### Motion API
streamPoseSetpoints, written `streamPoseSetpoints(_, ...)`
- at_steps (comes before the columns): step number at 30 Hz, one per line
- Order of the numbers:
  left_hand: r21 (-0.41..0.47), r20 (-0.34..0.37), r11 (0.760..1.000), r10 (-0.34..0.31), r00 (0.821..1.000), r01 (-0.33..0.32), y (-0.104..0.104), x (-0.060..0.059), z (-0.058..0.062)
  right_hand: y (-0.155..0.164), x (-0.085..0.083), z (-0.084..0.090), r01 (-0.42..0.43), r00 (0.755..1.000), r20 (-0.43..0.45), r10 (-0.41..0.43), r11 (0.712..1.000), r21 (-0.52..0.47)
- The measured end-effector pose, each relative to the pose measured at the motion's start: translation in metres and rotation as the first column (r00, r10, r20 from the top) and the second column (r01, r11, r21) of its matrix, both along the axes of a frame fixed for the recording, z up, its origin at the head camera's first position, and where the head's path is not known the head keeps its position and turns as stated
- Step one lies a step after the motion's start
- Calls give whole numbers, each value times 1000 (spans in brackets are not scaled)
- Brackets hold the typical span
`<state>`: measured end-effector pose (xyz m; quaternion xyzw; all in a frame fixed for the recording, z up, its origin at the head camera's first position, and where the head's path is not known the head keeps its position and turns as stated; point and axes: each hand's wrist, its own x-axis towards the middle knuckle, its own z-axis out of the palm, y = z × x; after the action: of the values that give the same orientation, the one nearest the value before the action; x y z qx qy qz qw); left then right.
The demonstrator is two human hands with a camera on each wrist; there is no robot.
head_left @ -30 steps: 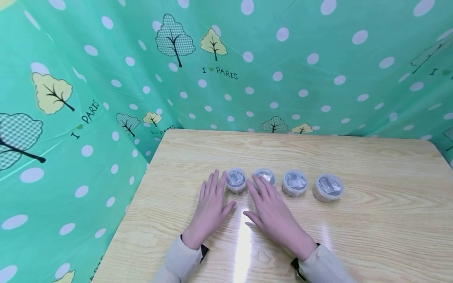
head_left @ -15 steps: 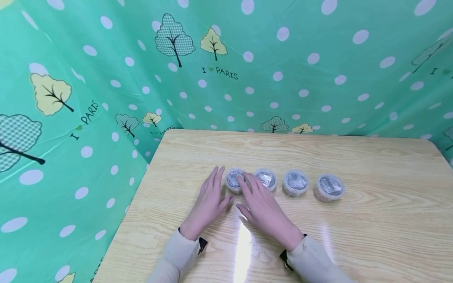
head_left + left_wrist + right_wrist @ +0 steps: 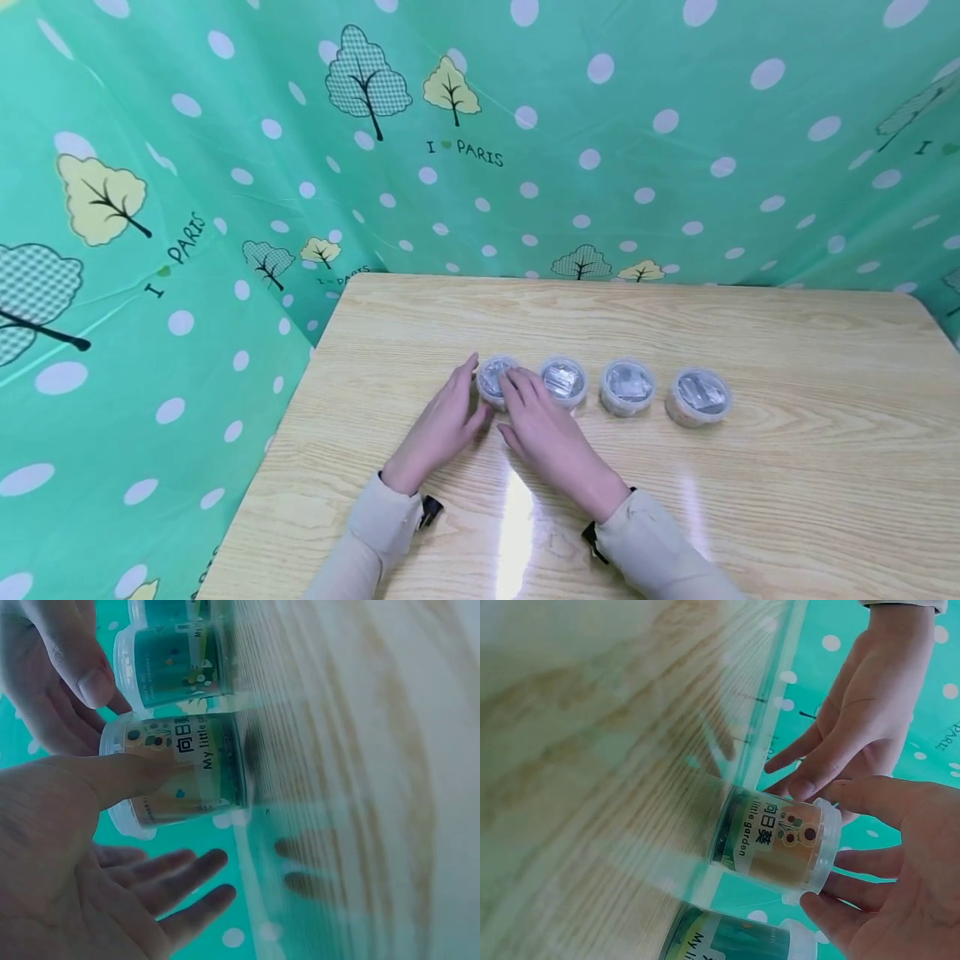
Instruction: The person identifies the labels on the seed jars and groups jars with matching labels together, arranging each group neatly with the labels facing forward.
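Closed in on the leftmost lidded tub [image 3: 495,381] of a row of four on the wooden table [image 3: 750,500]. A second ago, both palms lay flat on the table just short of the row, the right one in front of the second tub [image 3: 564,380]. Half a second ago, already sliding leftward and forward. Now gathered on either side of that leftmost tub, which judges as the start of a two-handed hold on it rather than a grip already made.

Left hand [image 3: 442,425]: thumb [image 3: 127,776] pressed against the printed side wall of the tub [image 3: 180,780], the other fingers [image 3: 187,881] straight and spread, not wrapped round it. So touching, not clasping.

Right hand [image 3: 543,429]: fingers over the tub's lid from its right, loosely bent; in the right wrist view a thumb [image 3: 862,796] and a fingertip [image 3: 817,906] set at the rim of the clear lid [image 3: 817,855], seemingly pinching across it, though how firmly cannot be told.

Tub standing upright on the table, just left of the second tub, the third [image 3: 627,387] and fourth [image 3: 699,396] further right and untouched.
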<state>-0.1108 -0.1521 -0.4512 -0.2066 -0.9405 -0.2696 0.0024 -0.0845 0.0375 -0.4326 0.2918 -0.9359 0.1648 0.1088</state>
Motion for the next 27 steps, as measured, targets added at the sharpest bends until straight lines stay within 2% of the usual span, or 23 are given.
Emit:
streamPoseSetpoints(5, -3, -20, 1000, -27, 999, 27, 2, 0, 0, 0, -2, -2, -15, 999, -34, 15, 1000, 23)
streamPoseSetpoints(10, 37, -27, 999, -15, 1000, 16, 2, 1, 2, -1, -3, -5, -20, 998, -57, 23, 998, 54)
streamPoseSetpoints(19, 86, -76, 996, 26, 997, -19, 1, 4, 4, -1, -3, -6, -35, 997, -75, 34, 999, -15)
streamPoseSetpoints(23, 91, -140, 996, 39, 989, -27, 4, 5, 7, 1, -3, -4, -50, 997, -59, 46, 996, -70)
streamPoseSetpoints(27, 97, -231, 995, 53, 972, -32, 9, 6, 12, 3, -2, -1, -49, 998, -34, 45, 991, -126)
